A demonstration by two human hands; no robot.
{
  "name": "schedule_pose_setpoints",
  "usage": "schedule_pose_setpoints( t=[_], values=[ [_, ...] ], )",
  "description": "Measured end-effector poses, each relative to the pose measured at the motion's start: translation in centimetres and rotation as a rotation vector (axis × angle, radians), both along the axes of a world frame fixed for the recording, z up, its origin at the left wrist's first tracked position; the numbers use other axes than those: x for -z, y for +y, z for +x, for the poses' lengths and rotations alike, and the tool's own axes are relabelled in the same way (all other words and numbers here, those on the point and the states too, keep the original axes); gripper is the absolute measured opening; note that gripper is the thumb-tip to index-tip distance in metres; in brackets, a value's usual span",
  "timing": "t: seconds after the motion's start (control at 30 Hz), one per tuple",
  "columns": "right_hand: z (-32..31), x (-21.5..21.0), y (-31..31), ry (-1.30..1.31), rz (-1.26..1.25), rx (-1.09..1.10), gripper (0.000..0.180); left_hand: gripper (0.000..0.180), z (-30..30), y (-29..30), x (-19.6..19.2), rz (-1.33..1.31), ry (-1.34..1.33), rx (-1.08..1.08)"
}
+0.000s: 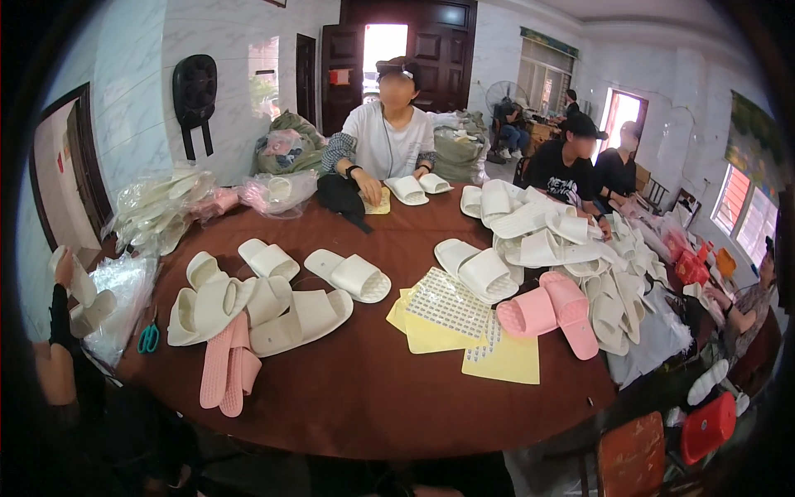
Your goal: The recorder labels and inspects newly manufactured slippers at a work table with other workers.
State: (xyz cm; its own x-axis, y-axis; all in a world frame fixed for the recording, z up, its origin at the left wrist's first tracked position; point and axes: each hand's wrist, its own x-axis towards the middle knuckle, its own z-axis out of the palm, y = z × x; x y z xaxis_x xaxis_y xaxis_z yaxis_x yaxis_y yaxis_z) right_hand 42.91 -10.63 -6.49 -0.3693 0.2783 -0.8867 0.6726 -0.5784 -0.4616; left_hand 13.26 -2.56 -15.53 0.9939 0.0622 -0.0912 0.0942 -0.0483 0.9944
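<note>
Neither of my hands shows. On the near part of the brown table lie loose white slide slippers and a pink pair of slippers at the left. Another pink pair rests at the right, beside yellow-backed sticker sheets. Behind them a large pile of white slippers spreads to the right. Across the table a person in a white shirt has one hand on a small yellow sheet, by a white pair of slippers. At the left edge another person's hand holds a white slipper.
Teal scissors lie near the left edge, by clear plastic bags. Bagged slippers are heaped behind. Other people sit at the right. A wooden chair and a red stool stand at the lower right.
</note>
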Motion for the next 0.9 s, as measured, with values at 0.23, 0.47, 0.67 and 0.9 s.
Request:
schedule_pose_setpoints(
  t=[0.23,0.47,0.67,0.9],
  values=[
    [-2.1,2.8,4.2,0.102,0.579,0.137,0.045,0.04,-5.3,0.9,-2.5,0.158,0.154,-0.256],
    [-5.6,6.1,5.1,-0.073,0.928,-0.308,0.059,0.044,-8.6,0.6,-9.4,0.105,0.056,-0.465],
    [-6.9,2.0,6.5,-0.123,1.068,-0.732,0.06,0.034,-15.0,-1.3,-20.4,0.477,-0.093,-0.79],
    [-10.1,-7.0,9.2,0.221,0.877,-0.688,0.046,0.06,-23.2,-2.3,-23.8,1.499,0.768,-1.823]
  ],
)
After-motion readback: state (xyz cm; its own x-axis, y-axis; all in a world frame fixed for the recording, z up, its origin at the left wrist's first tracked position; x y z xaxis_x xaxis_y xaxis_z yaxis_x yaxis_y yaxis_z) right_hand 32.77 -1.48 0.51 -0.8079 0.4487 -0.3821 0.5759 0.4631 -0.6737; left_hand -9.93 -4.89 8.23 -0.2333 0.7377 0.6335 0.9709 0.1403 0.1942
